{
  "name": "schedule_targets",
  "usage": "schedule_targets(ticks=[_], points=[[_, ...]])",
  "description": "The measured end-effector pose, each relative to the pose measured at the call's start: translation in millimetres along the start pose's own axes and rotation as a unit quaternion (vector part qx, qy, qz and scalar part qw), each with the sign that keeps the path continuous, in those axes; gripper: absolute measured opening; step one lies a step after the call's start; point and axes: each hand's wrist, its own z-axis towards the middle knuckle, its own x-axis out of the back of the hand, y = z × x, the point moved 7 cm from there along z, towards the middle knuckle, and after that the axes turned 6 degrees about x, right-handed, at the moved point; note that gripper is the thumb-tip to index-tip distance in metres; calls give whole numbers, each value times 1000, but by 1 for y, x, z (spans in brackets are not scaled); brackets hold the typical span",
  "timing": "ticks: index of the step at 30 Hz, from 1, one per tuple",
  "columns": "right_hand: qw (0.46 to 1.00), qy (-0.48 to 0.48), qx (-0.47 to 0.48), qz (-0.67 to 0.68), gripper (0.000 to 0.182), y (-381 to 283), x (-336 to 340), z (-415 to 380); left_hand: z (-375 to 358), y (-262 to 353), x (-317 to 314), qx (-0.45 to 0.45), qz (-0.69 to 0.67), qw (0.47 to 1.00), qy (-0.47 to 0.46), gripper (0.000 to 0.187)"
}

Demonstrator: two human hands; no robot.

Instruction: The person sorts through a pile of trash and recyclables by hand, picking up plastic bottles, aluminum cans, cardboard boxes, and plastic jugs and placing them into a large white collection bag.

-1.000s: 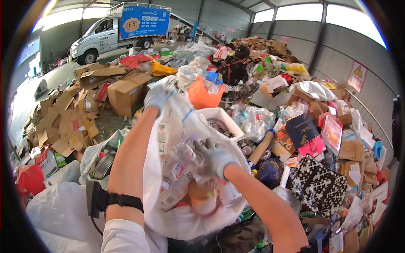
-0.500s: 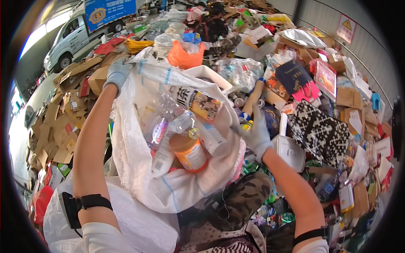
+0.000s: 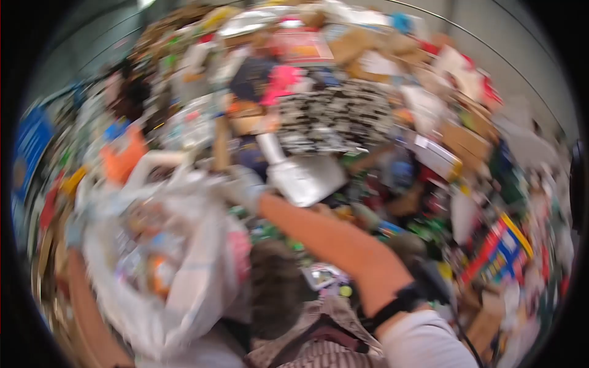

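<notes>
A white woven sack (image 3: 190,288) stands with its mouth open at the lower left, blurred by motion. Inside it lie several plastic bottles and containers, among them a jar with an orange label (image 3: 161,275). At the sack's left rim, my left hand (image 3: 75,230) in a pale glove has its fingers around the edge. My right hand (image 3: 244,189), also gloved, is by the right rim; its fingers are too smeared to make out. Just right of it lies a white dustpan-like thing (image 3: 310,178).
A heap of mixed waste surrounds me. It includes a black-and-white patterned bag (image 3: 334,116), an orange plastic bag (image 3: 124,153), cardboard (image 3: 466,144) and a red, blue and yellow package (image 3: 498,248). A rail (image 3: 491,43) runs along the wall behind.
My view has swung to the right, so the sack and both hands now appear further left. The left hand stays at the sack's rim. The right hand remains near the opposite rim.
</notes>
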Motion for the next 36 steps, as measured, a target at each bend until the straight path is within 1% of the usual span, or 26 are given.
schedule_targets(ticks=[1,2,4,5,6,7,8,10,13,14,15,16,17,18,19,20,21,23,24,25,28,29,31,33,35,36], points=[[985,-27,37,164,37,-7,4,-2,15,-42,-24,-27,19,999,38,28],[994,-11,18,109,41,2,16,-2,25,-23,-22,22,-20,1000,3,29],[986,-103,-92,89,45,-10,53,-33,40,20,-12,126,-92,986,-53,33],[976,-158,-139,48,43,-2,71,-45,62,3,-24,69,-115,989,-59,49],[972,-206,-111,-4,39,12,87,-54,62,75,8,107,45,989,-91,54],[967,-220,-95,-86,37,36,109,-61,96,71,-9,89,-172,974,-115,48],[954,-237,-81,-166,35,59,130,-69,88,133,14,85,-130,982,-111,47],[949,-219,-155,-167,36,98,193,-117,75,294,40,54,-172,975,-129,46],[977,8,-211,6,35,155,292,-206,50,498,35,6,-291,938,-189,44],[959,139,-235,78,33,212,316,-242,53,529,7,-31,-294,930,-220,40],[960,212,-171,61,32,266,341,-280,18,617,10,-7,-355,899,-256,40],[914,346,-207,44,36,290,363,-328,11,644,-29,-20,-450,848,-280,36],[863,342,-360,-94,40,316,385,-391,13,658,-85,-85,-410,857,-299,29],[837,361,-400,-100,43,367,405,-448,-21,717,-96,-59,-436,827,-349,24],[778,403,-452,-168,46,355,434,-494,-55,777,-106,-30,-457,796,-396,21],[717,396,-533,-212,55,342,466,-528,-74,792,-151,-30,-429,785,-446,21],[662,410,-546,-309,66,323,493,-553,-100,815,-191,-66,-457,737,-493,21],[596,451,-560,-358,72,333,547,-604,-158,872,-223,43,-460,708,-534,21],[635,419,-540,-361,75,330,575,-611,-185,891,-250,66,-453,670,-584,25],[568,407,-568,-434,80,352,596,-635,-211,913,-270,77,-449,648,-611,28],[552,299,-665,-404,82,368,601,-632,-278,973,-313,115,-415,549,-716,36],[553,289,-675,-394,82,374,584,-630,-296,987,-324,122,-414,520,-737,38],[614,334,-664,-266,81,393,554,-609,-326,1006,-348,159,-390,486,-766,40],[629,442,-603,-214,67,377,516,-572,-346,1020,-367,137,-435,458,-763,44],[782,464,-416,0,68,410,453,-539,-360,1037,-368,111,-483,430,-754,49],[845,387,-369,-22,71,374,442,-494,-357,1043,-369,93,-509,492,-700,52]])
